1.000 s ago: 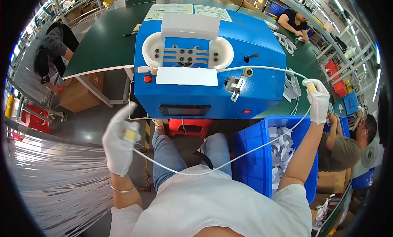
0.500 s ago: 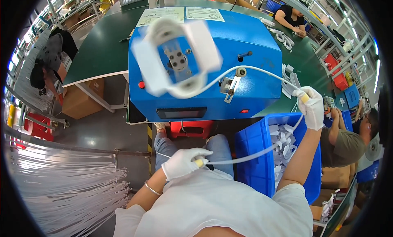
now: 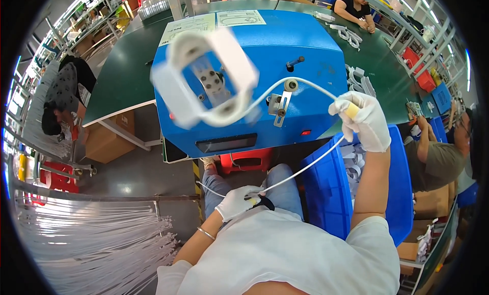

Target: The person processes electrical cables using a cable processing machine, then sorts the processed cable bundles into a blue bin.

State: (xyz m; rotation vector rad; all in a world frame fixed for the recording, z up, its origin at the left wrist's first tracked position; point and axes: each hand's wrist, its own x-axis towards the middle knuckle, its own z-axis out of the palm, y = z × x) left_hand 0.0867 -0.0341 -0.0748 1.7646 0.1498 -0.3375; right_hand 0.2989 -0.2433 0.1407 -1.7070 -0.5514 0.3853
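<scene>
Lots of white strings (image 3: 86,229), bunched at far left. Near the left edge of the blue machine (image 3: 300,114), one blurry white frame (image 3: 234,55). Below the front edge, left hand (image 3: 238,203), curled around the white cord (image 3: 305,169) from that frame. At the front right corner, right hand (image 3: 364,119), pinching the same cord above a blue bin (image 3: 326,188).

White cable (image 3: 320,158) crosses the open gap before the blue machine (image 3: 310,106).

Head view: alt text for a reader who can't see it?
A gloved right hand holds a white cable leading to a blurred white frame on a blue machine; the gloved left hand holds it lower down. Blue bin at right.
</scene>
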